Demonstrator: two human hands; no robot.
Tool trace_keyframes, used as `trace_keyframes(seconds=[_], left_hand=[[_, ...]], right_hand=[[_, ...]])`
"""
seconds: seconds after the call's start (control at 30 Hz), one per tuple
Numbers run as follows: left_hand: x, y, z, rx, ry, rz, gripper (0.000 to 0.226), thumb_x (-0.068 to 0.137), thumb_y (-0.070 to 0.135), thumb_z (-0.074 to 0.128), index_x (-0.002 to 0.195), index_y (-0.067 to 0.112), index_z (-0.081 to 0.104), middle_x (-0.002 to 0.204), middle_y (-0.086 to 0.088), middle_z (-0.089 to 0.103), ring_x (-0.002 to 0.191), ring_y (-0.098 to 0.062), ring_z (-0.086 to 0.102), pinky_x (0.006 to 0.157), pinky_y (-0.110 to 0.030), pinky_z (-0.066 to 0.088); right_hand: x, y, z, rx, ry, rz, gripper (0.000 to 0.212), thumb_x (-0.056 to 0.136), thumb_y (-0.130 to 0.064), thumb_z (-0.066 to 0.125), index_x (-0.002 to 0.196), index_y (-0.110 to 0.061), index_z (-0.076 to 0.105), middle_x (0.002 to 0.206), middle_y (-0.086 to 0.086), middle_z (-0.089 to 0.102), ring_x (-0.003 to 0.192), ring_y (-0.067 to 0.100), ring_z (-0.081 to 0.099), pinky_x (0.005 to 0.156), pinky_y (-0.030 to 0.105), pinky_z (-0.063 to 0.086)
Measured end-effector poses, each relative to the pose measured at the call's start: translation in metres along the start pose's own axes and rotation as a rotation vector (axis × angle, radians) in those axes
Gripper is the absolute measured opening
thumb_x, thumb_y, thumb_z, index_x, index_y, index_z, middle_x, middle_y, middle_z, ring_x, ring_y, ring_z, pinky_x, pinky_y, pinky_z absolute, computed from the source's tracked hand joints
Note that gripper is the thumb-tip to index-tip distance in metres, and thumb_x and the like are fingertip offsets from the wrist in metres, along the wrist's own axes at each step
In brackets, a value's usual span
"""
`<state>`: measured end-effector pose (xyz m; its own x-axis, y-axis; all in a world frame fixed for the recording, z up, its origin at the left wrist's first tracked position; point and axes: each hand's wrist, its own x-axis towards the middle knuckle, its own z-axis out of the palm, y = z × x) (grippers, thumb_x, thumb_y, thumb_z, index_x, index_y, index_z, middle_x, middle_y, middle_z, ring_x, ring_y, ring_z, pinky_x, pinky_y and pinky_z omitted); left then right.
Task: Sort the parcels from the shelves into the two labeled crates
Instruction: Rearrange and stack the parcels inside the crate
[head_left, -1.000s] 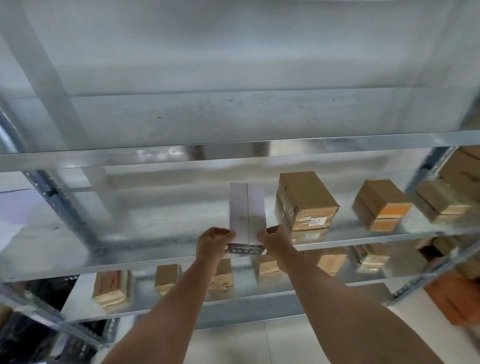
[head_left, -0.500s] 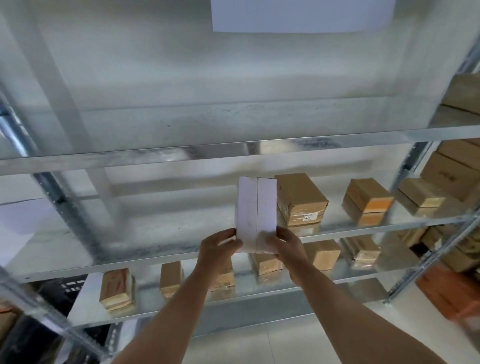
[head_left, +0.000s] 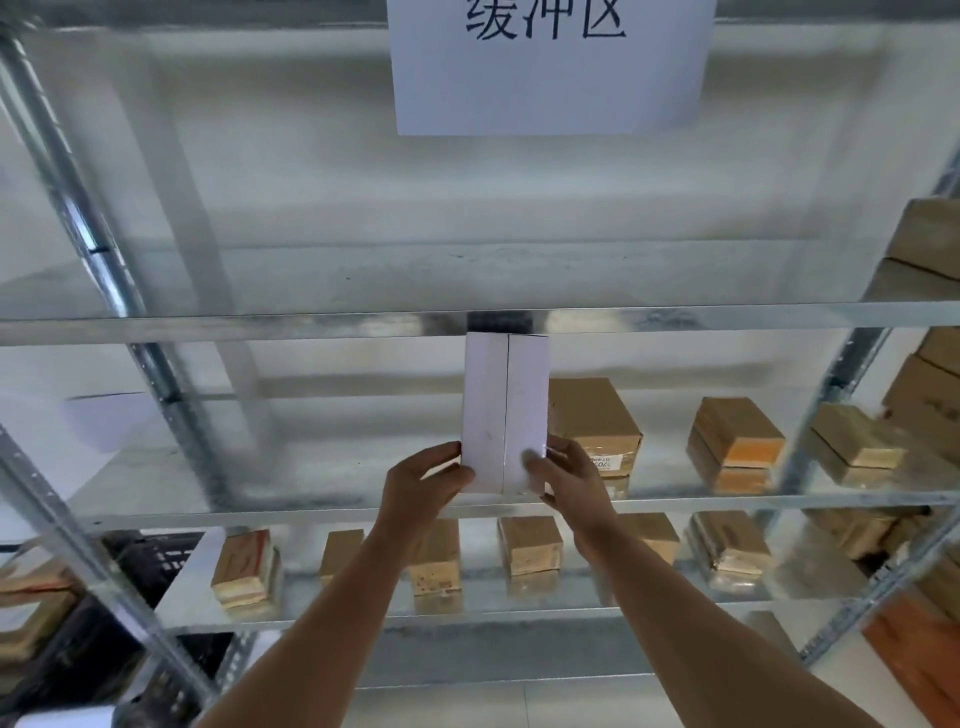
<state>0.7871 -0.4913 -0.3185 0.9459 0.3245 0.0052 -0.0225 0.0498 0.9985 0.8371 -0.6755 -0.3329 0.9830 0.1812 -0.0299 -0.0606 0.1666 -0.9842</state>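
Parcel (head_left: 505, 413) upright between hands, before shelf (head_left: 675, 501).

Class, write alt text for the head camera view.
Both hands, left hand and right hand, hold a tall white cardboard box upright before metal shelves holding brown cardboard parcels, under a white paper sign.

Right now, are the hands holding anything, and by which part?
Yes: the tall white cardboard box, gripped at its lower end, left hand and right hand on opposite sides.
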Motion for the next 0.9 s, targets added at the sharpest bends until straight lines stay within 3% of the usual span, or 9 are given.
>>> trace_keyframes(seconds=[0.23,0.33,0.47,0.57,0.63,0.73,0.8,0.9], left_hand=[[-0.003,0.006,0.009,0.011,-0.037,0.049,0.029,0.087,0.002,0.073,0.097,0.029,0.074,0.1,0.012,0.075,0.095,-0.015,0.072,0.078,-0.019,0.059],[0.001,0.008,0.011,0.021,-0.052,0.057,0.029,0.088,0.004,0.073,0.102,0.029,0.074,0.106,0.008,0.075,0.102,-0.02,0.071,0.089,-0.029,0.058],[0.005,0.011,0.013,0.018,-0.079,0.071,0.036,0.089,0.005,0.071,0.118,0.026,0.066,0.117,0.002,0.072,0.11,-0.024,0.068,0.098,-0.041,0.055],[0.008,0.011,0.014,0.036,-0.104,0.094,0.046,0.091,0.007,0.07,0.129,0.028,0.056,0.124,-0.001,0.067,0.113,-0.026,0.065,0.099,-0.043,0.055],[0.009,0.01,0.014,0.043,-0.115,0.118,0.05,0.092,0.008,0.069,0.134,0.029,0.052,0.128,-0.002,0.065,0.115,-0.026,0.064,0.098,-0.042,0.055],[0.012,0.011,0.012,0.066,-0.102,0.132,0.057,0.095,0.008,0.066,0.143,0.029,0.044,0.132,0.002,0.061,0.118,-0.023,0.062,0.098,-0.041,0.053],[0.013,0.012,0.013,0.132,-0.129,0.194,0.057,0.098,0.011,0.062,0.146,0.03,0.041,0.134,0.006,0.057,0.119,-0.02,0.061,0.101,-0.044,0.051],[0.012,0.017,0.021,0.197,-0.249,0.277,0.054,0.095,0.034,0.067,0.143,0.031,0.044,0.137,0.006,0.056,0.123,-0.019,0.06,0.095,-0.047,0.057]], right_hand=[[-0.001,-0.009,-0.009,-0.027,-0.011,-0.044,0.025,0.093,-0.025,0.069,0.117,-0.026,0.062,0.111,-0.008,0.074,0.1,0.015,0.071,0.071,0.024,0.054],[0.002,-0.014,-0.011,-0.04,0.001,-0.057,0.02,0.096,-0.03,0.066,0.115,-0.027,0.062,0.113,-0.006,0.073,0.105,0.017,0.069,0.082,0.034,0.057],[0.008,-0.02,-0.014,-0.015,0.026,-0.04,0.021,0.103,-0.041,0.049,0.108,-0.025,0.061,0.111,-0.003,0.068,0.107,0.019,0.063,0.094,0.041,0.048],[0.012,-0.023,-0.017,-0.015,-0.013,-0.058,0.018,0.096,-0.045,0.059,0.097,-0.027,0.058,0.094,0.001,0.064,0.095,0.021,0.057,0.087,0.04,0.043],[0.013,-0.023,-0.019,0.01,-0.046,-0.03,0.034,0.09,-0.05,0.066,0.113,-0.026,0.057,0.098,0.001,0.065,0.095,0.021,0.059,0.086,0.039,0.045],[0.013,-0.024,-0.022,0.057,-0.099,-0.011,0.056,0.087,-0.043,0.073,0.135,-0.023,0.052,0.116,-0.002,0.071,0.107,0.018,0.068,0.088,0.035,0.054],[0.01,-0.026,-0.02,0.048,-0.137,-0.025,0.042,0.091,-0.032,0.071,0.13,-0.022,0.059,0.115,-0.003,0.073,0.102,0.014,0.071,0.082,0.032,0.057],[0.002,-0.029,-0.011,0.093,-0.088,-0.051,0.024,0.096,-0.022,0.065,0.119,-0.018,0.066,0.112,0.0,0.075,0.096,0.015,0.072,0.07,0.024,0.057]])
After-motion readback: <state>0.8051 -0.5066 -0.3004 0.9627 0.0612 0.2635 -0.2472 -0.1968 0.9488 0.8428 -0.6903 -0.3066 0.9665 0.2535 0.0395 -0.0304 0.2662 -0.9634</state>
